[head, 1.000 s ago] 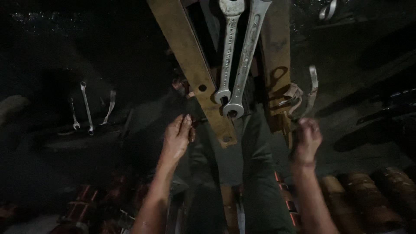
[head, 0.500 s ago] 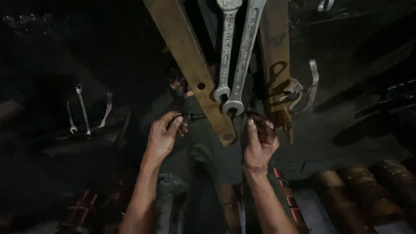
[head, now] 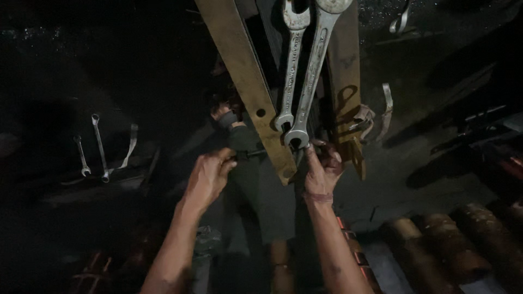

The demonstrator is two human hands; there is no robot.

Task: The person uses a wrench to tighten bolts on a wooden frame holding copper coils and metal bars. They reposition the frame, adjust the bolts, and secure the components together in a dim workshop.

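Overhead, the left hand (head: 207, 177) has its fingers closed around a dark bolt (head: 251, 154) entering the brass bar (head: 245, 81), while the right hand (head: 321, 169) pinches the lower end of a spanner (head: 310, 76) at that joint, apparently mid-tightening, not finished.

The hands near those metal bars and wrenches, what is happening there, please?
A person works in a dark, greasy place with both bare hands. The left hand grips a dark rod-like part that meets a slanted brass-coloured metal bar. The right hand holds the lower end of a silver wrench, with a second wrench right beside it. More wrenches lie on the dark surface to the left. Rusty cylinders sit at the lower right.
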